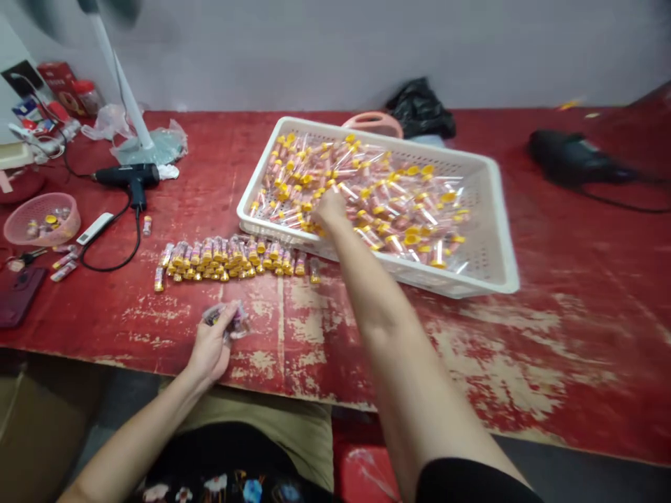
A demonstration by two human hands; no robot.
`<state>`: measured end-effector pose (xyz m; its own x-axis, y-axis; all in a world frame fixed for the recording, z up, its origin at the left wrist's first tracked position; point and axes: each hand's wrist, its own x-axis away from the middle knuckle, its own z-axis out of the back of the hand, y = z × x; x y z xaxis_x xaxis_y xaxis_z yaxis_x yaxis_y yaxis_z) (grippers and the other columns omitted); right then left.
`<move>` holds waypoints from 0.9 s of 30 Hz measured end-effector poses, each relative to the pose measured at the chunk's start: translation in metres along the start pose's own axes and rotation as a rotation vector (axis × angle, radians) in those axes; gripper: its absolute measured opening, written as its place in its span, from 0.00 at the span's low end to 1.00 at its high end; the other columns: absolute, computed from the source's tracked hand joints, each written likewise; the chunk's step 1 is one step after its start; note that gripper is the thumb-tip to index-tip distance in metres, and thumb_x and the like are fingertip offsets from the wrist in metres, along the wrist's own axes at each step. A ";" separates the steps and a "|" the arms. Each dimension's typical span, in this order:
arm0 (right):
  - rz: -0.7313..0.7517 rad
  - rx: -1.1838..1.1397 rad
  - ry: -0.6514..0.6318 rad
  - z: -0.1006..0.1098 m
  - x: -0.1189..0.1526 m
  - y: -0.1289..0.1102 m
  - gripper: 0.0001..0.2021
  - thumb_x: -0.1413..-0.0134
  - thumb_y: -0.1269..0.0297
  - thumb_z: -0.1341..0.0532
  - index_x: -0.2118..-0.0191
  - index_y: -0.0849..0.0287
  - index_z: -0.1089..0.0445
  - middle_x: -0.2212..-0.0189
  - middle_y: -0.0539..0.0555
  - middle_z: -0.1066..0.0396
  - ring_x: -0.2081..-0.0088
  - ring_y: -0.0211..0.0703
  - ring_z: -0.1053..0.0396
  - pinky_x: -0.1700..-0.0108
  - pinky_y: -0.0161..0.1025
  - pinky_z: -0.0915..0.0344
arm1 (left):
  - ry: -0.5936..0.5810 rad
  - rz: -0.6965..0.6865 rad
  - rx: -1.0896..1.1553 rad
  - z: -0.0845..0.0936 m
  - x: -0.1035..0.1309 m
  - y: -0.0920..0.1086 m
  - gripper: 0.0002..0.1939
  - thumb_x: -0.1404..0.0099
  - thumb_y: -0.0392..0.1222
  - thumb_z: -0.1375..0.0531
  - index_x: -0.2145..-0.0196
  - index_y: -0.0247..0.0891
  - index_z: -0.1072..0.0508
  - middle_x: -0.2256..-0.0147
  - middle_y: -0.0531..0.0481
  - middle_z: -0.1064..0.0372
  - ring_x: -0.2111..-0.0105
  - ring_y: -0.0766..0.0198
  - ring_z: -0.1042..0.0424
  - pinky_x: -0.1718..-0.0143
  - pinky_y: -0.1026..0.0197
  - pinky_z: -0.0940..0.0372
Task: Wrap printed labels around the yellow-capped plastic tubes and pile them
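Note:
My left hand [212, 346] is closed on some small clear plastic packets [238, 321] just over the front part of the red table. My right hand [330, 208] reaches into the white plastic basket [503, 230], among many clear tubes with yellow caps [388, 185]; its fingertips are hidden, so what they touch is unclear. Between my left hand and the basket lies a stacked row of small capped tubes [225, 258] with pinkish contents, most with their yellow ends toward me.
On the left of the red table [592, 363] are a black heat gun [133, 178], a pink basket [70, 227], a phone [21, 297] and a white stand [131, 105]. A black bag [419, 108] lies behind the white basket, and a dark corded tool [576, 161] at the right.

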<state>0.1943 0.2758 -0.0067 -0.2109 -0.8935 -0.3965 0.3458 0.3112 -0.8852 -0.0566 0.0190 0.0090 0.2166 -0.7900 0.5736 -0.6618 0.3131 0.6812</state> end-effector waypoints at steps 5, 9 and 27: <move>-0.262 -0.246 -0.199 0.019 0.094 -0.035 0.14 0.47 0.51 0.37 0.74 0.55 0.36 0.78 0.49 0.35 0.72 0.37 0.34 0.69 0.37 0.33 | -0.056 -0.019 0.093 -0.013 -0.009 -0.002 0.23 0.63 0.41 0.22 0.72 0.34 0.27 0.74 0.57 0.28 0.77 0.75 0.33 0.81 0.72 0.47; -0.363 -0.354 -0.340 0.005 0.205 -0.083 0.19 0.59 0.52 0.28 0.62 0.57 0.27 0.73 0.49 0.30 0.73 0.36 0.34 0.72 0.36 0.34 | -0.081 -0.016 0.091 -0.021 -0.009 -0.015 0.21 0.60 0.40 0.23 0.71 0.33 0.26 0.74 0.57 0.29 0.77 0.76 0.34 0.79 0.72 0.45; -0.476 -0.528 -0.169 0.007 0.279 -0.110 0.18 0.45 0.50 0.35 0.52 0.53 0.30 0.69 0.48 0.34 0.69 0.35 0.35 0.65 0.35 0.34 | -0.107 0.015 0.085 -0.011 0.014 -0.025 0.22 0.59 0.44 0.23 0.70 0.35 0.26 0.73 0.56 0.28 0.74 0.73 0.32 0.77 0.70 0.43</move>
<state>0.1039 -0.0096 -0.0181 -0.0698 -0.9954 0.0658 -0.2439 -0.0469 -0.9687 -0.0287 0.0058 0.0054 0.1314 -0.8390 0.5280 -0.7234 0.2829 0.6298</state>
